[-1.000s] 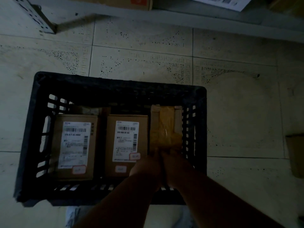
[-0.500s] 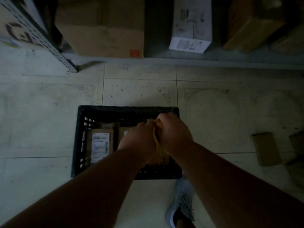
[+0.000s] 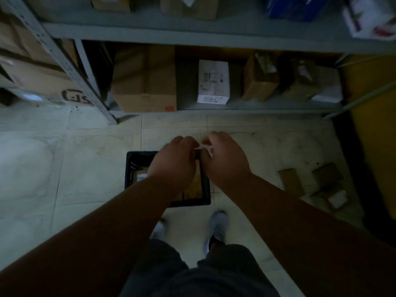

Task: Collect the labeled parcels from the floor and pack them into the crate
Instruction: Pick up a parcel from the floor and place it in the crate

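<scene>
My left hand [image 3: 174, 161] and right hand [image 3: 224, 159] hang side by side, fingers loosely curled, holding nothing. Directly beneath them sits the black crate [image 3: 131, 168] with parcels inside; more parcels [image 3: 292, 181] lie on the floor off to my right hand's side.

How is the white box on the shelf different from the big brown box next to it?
The white box is narrow and pale, with dark printing on its top; the big brown box is much wider, plain cardboard, with a small orange mark low on its front. The white box stands alone with bare shelf around it, while the brown box sits by the shelf's upright post. Both rest on the bottom shelf, closed.
</scene>
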Demonstrator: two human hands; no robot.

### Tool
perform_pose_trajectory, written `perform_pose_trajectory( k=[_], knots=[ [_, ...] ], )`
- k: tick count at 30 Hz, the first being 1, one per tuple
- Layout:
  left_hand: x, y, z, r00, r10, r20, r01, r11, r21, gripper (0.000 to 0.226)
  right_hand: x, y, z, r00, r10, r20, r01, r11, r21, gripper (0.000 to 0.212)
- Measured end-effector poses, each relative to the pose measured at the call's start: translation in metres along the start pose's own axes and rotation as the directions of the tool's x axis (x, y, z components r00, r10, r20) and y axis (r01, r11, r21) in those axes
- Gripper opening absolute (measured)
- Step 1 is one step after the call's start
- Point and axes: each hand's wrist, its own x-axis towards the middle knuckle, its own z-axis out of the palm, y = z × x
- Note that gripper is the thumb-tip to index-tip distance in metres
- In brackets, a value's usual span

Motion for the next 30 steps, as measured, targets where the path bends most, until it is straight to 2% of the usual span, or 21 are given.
perform_pose_trajectory(
  k=[5,10,15,22,30],
  knots=[
    [-0.023,0.028,-0.034,0.982,0.188,0.036,-0.186,0.982,-0.032,0.024,-0.044,-0.022,-0.052,0.969,0.097,-0.229,-0.1,0.995,0.0,0.021],
    [-0.029,0.074,-0.043,0.946,0.322,0.037,-0.321,0.947,-0.03,0.022,-0.087,-0.015,-0.082,0.875,0.232,-0.424,-0.234,0.971,0.048,0.016],
    [-0.036,0.151,-0.02,0.869,0.493,0.048,-0.491,0.87,-0.055,0.019,-0.13,0.029,-0.129,0.778,0.3,-0.552,-0.313,0.947,0.074,0.016],
    [-0.04,0.285,0.073,0.799,0.595,0.087,-0.589,0.804,-0.082,0.018,-0.204,0.144,-0.216,0.688,0.427,-0.587,-0.453,0.885,0.112,0.023],
    [-0.049,0.406,0.179,0.716,0.656,0.237,-0.648,0.752,-0.123,0.019,-0.268,0.276,-0.282,0.558,0.586,-0.588,-0.571,0.785,0.24,0.024]
  ],
)
